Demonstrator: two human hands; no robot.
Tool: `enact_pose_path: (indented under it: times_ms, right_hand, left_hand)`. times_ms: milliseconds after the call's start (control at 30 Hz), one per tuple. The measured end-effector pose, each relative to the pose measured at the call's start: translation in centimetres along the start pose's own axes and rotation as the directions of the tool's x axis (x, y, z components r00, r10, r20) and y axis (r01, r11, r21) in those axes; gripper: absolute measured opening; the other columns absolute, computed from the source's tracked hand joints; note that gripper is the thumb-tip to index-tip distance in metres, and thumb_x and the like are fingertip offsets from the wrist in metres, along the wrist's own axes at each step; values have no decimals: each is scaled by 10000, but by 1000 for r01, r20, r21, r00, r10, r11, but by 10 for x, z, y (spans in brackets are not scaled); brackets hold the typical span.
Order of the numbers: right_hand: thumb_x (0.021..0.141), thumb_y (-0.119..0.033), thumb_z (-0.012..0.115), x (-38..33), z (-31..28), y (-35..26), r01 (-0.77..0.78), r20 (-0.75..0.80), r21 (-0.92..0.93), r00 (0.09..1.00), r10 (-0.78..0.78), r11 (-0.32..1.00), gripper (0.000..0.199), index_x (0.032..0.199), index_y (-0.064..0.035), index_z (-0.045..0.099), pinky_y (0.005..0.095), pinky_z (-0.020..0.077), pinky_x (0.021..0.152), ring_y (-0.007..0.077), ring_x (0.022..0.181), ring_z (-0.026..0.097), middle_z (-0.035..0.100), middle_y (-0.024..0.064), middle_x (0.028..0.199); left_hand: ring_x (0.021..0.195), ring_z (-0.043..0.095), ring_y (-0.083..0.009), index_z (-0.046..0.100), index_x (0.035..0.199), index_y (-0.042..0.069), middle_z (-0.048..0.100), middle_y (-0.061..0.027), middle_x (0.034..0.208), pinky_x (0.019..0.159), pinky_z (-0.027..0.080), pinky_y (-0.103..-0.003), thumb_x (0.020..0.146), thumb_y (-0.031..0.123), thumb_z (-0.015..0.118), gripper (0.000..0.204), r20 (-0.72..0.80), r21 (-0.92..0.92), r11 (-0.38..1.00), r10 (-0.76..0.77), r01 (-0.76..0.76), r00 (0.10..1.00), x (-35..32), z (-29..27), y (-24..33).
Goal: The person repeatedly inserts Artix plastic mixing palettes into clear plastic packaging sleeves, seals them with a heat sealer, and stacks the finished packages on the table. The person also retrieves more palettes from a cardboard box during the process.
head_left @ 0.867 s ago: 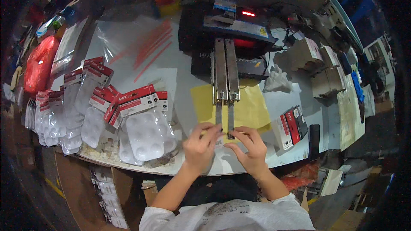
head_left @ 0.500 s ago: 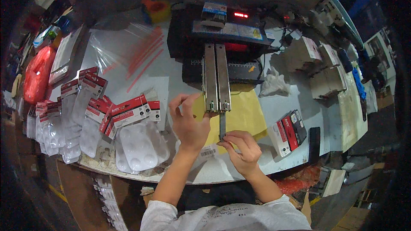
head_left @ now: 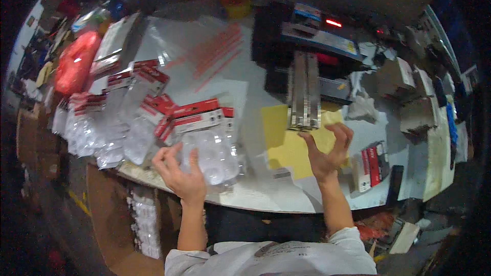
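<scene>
My left hand (head_left: 181, 173) rests with fingers spread on the nearest clear blister pack with a red header card (head_left: 209, 143), at the front of a row of such packs. My right hand (head_left: 327, 151) hovers open, fingers curled, just below the long metal bars (head_left: 304, 92) of a black sealing machine (head_left: 312, 46). Nothing is held in the right hand. A yellow sheet (head_left: 289, 145) lies on the white table under it.
Many more clear packs with red cards (head_left: 117, 107) are stacked to the left, beside a red bag (head_left: 76, 64). Small red-and-black packets (head_left: 371, 166) lie at the right. Cardboard boxes (head_left: 409, 97) stand at the far right. The table edge (head_left: 266, 204) curves near me.
My left hand has moved left from the machine's bars down to the blister pack. My right hand has lifted from the table edge up toward the end of the bars.
</scene>
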State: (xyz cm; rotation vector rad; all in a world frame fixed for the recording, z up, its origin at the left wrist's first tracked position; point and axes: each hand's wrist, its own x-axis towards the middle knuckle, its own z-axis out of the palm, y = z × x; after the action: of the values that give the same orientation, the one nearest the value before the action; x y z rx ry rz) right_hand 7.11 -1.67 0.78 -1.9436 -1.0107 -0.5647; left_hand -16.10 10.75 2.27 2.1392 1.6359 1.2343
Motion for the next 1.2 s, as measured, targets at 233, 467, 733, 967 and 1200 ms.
enact_pose_path:
  times_ms: [233,467,733,967,1200]
  right_hand:
    - [802,-325,646,-28,59,-94,-371,666,206,731,148,905,432,987,48,531,363,477,707,299,776,588,599,179,883]
    - [798,-471,614,-40,95,-111,-441,909,-42,356,218,896,529,892,48,581,367,433,600,217,660,573,607,147,769]
    - [555,-392,833,-46,61,-101,-605,899,294,439,2,740,792,1153,-4,487,392,440,871,270,978,565,568,143,1091]
    - [757,-386,660,-38,50,-103,-839,841,531,504,-195,118,763,1370,-176,258,508,393,963,307,1165,449,414,128,1302]
    - [691,-451,704,-43,85,-98,-351,796,543,506,-333,763,765,1288,-74,410,408,342,1006,262,1199,420,407,108,1323]
  left_hand:
    - [1056,449,-371,459,1154,-73,479,-245,1126,914,348,-449,731,536,636,762,363,304,953,-119,3,924,6,-6,-56]
    - [1035,483,-419,335,1232,-143,477,-319,1116,863,398,-451,699,492,662,891,515,-29,944,-269,330,814,2,5,-49]
    - [1039,512,-400,291,1268,-86,460,-279,1168,882,426,-418,681,366,759,876,438,-451,876,51,171,897,-23,-19,-48]
    - [1158,437,-354,245,1338,19,418,-217,1281,974,342,-418,736,448,695,865,230,-786,606,473,-124,851,11,-18,-51]
    - [1130,455,-411,139,1395,90,306,-271,1373,912,373,-447,757,417,664,889,730,-682,281,304,675,612,-9,14,-69]
